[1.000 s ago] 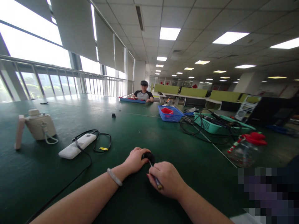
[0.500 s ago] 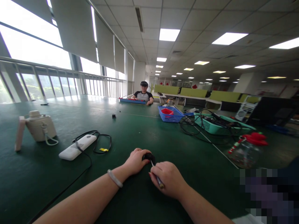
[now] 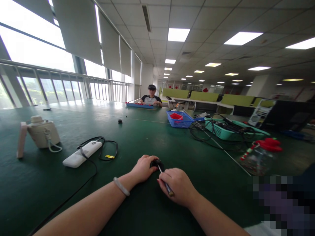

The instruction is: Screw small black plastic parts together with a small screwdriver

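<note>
You are in what looks like a large open-plan office. Right of center, yellow-green partitions (image 3: pixel 205 97) stand along pale desks (image 3: pixel 182 100) — the plainest sign of it. Across the upper right of the frame, a tiled ceiling (image 3: pixel 211 16) carries rows of bright light panels (image 3: pixel 178 34), with a slotted vent (image 3: pixel 146 18) at upper center and a thick pillar (image 3: pixel 263 87) toward the right edge. At upper left you have big windows (image 3: pixel 24 36) behind a metal railing (image 3: pixel 36 68), gray blinds (image 3: pixel 76 29) drawn partway. Your broad green table (image 3: pixel 133 141) — more workbench than desk — fills the lower frame.
</note>
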`<state>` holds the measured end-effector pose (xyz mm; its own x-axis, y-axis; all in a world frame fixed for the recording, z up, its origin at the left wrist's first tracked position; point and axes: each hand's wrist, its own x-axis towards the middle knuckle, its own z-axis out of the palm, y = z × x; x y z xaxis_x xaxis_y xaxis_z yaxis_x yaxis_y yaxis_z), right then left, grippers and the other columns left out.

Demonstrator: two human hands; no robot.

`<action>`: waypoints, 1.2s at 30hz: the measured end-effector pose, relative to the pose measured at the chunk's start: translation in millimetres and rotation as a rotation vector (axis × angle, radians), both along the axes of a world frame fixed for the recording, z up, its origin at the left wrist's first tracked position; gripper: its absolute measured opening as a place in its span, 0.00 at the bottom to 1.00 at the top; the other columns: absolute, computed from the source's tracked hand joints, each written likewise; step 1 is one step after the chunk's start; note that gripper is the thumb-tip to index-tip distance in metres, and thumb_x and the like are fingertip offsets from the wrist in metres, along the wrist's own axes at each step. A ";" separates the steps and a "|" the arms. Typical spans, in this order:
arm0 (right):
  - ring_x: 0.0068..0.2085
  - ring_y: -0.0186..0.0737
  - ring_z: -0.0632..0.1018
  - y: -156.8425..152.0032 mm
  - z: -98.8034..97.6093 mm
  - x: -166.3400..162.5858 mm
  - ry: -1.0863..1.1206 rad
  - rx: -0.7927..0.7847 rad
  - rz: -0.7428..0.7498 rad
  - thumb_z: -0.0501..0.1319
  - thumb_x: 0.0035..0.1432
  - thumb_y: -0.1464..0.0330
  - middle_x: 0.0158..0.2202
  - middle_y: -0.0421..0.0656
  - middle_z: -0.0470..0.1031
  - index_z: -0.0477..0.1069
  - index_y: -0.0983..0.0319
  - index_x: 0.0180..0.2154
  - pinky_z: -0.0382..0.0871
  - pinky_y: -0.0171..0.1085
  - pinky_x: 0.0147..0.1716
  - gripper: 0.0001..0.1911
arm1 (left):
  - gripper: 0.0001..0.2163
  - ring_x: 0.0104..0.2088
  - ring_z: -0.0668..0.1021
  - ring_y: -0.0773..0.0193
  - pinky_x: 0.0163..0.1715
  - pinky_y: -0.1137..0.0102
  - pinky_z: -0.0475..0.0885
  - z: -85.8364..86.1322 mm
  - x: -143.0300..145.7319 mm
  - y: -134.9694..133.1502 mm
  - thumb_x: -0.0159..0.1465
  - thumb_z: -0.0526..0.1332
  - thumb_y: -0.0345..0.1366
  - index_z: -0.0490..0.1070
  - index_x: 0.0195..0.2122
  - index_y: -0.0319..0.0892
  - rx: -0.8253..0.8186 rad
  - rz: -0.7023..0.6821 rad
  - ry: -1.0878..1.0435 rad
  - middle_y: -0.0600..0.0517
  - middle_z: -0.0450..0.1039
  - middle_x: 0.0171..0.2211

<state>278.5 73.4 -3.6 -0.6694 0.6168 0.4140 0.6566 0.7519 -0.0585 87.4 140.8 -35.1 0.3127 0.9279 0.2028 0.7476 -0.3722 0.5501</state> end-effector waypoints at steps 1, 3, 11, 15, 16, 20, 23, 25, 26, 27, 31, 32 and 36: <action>0.29 0.34 0.72 0.0 -0.1 0.1 0.000 -0.002 0.000 0.55 0.65 0.69 0.29 0.39 0.74 0.72 0.60 0.34 0.59 0.35 0.31 0.08 | 0.19 0.55 0.70 0.54 0.57 0.60 0.63 0.0 -0.1 0.0 0.58 0.62 0.36 0.71 0.53 0.51 0.002 0.000 0.001 0.51 0.74 0.50; 0.29 0.35 0.72 -0.1 -0.3 0.0 -0.005 -0.005 -0.002 0.55 0.65 0.69 0.29 0.39 0.74 0.72 0.60 0.35 0.60 0.35 0.31 0.08 | 0.19 0.55 0.70 0.53 0.57 0.60 0.63 0.2 0.0 -0.1 0.59 0.62 0.36 0.71 0.52 0.51 0.008 0.000 0.001 0.50 0.74 0.49; 0.27 0.34 0.71 1.4 1.2 2.3 0.057 -0.004 -0.011 0.55 0.64 0.69 0.28 0.39 0.74 0.72 0.61 0.33 0.59 0.35 0.29 0.09 | 0.18 0.55 0.70 0.53 0.56 0.60 0.64 0.8 0.9 -0.8 0.59 0.62 0.36 0.71 0.52 0.49 0.020 -0.013 0.007 0.50 0.75 0.48; 0.28 0.34 0.71 2.5 0.8 3.9 0.093 -0.012 -0.030 0.54 0.65 0.68 0.28 0.39 0.73 0.71 0.60 0.32 0.59 0.35 0.29 0.10 | 0.18 0.55 0.70 0.53 0.57 0.60 0.64 1.3 0.6 -1.4 0.59 0.62 0.37 0.71 0.52 0.50 0.016 -0.007 0.008 0.50 0.74 0.49; 0.28 0.34 0.71 2.8 0.5 4.3 0.109 -0.020 -0.036 0.54 0.65 0.68 0.28 0.39 0.73 0.71 0.60 0.32 0.59 0.35 0.29 0.10 | 0.18 0.55 0.70 0.53 0.57 0.60 0.64 1.8 0.4 -1.7 0.59 0.62 0.37 0.71 0.52 0.50 0.015 -0.008 0.009 0.50 0.74 0.49; 0.28 0.34 0.71 4.7 -1.2 6.1 0.160 -0.033 -0.066 0.53 0.65 0.67 0.28 0.39 0.73 0.71 0.60 0.32 0.59 0.34 0.29 0.11 | 0.18 0.55 0.70 0.53 0.57 0.60 0.64 3.9 0.1 -3.2 0.60 0.61 0.37 0.71 0.53 0.50 0.015 -0.017 0.015 0.50 0.74 0.49; 0.28 0.34 0.71 6.3 -2.3 7.7 0.180 -0.027 -0.074 0.53 0.66 0.67 0.28 0.40 0.73 0.71 0.60 0.32 0.58 0.34 0.29 0.12 | 0.19 0.55 0.69 0.53 0.57 0.59 0.64 4.6 0.1 -3.7 0.60 0.61 0.37 0.70 0.53 0.51 0.010 -0.019 0.023 0.50 0.74 0.49; 0.28 0.34 0.71 6.6 -2.5 8.3 0.188 -0.021 -0.069 0.53 0.66 0.67 0.28 0.40 0.73 0.71 0.60 0.32 0.58 0.34 0.29 0.12 | 0.18 0.55 0.69 0.53 0.57 0.59 0.63 4.7 0.1 -3.8 0.60 0.61 0.38 0.70 0.53 0.50 0.011 -0.025 0.029 0.50 0.74 0.50; 0.28 0.34 0.71 6.5 -2.2 8.5 0.188 -0.018 -0.068 0.53 0.66 0.67 0.28 0.40 0.73 0.71 0.60 0.32 0.58 0.34 0.29 0.12 | 0.18 0.55 0.69 0.53 0.57 0.60 0.63 4.8 0.0 -3.9 0.60 0.61 0.38 0.70 0.53 0.50 0.013 -0.027 0.031 0.50 0.74 0.50; 0.28 0.34 0.71 6.2 -1.8 8.5 0.188 -0.017 -0.067 0.53 0.66 0.67 0.28 0.40 0.73 0.71 0.60 0.32 0.58 0.34 0.29 0.12 | 0.18 0.55 0.69 0.53 0.57 0.60 0.64 5.0 -0.1 -4.0 0.60 0.61 0.38 0.70 0.53 0.50 0.014 -0.029 0.032 0.50 0.74 0.50; 0.28 0.34 0.71 5.7 0.3 8.0 0.180 -0.026 -0.069 0.52 0.66 0.67 0.28 0.40 0.73 0.71 0.61 0.32 0.59 0.34 0.29 0.12 | 0.18 0.55 0.69 0.52 0.56 0.59 0.64 5.9 -0.5 -4.7 0.60 0.60 0.38 0.70 0.53 0.50 0.009 -0.031 0.031 0.50 0.74 0.50; 0.28 0.34 0.71 5.9 0.6 8.0 0.178 -0.024 -0.068 0.52 0.67 0.67 0.28 0.40 0.73 0.71 0.61 0.32 0.59 0.34 0.29 0.12 | 0.18 0.55 0.69 0.52 0.56 0.59 0.64 6.1 -0.5 -4.8 0.60 0.61 0.38 0.70 0.53 0.50 0.007 -0.031 0.031 0.50 0.74 0.50; 0.28 0.35 0.72 6.6 1.3 8.7 0.184 -0.005 -0.057 0.52 0.66 0.67 0.28 0.41 0.74 0.72 0.61 0.33 0.60 0.35 0.30 0.12 | 0.19 0.56 0.69 0.52 0.57 0.59 0.63 5.9 -0.5 -4.7 0.60 0.61 0.38 0.70 0.53 0.50 0.001 -0.027 0.029 0.50 0.74 0.50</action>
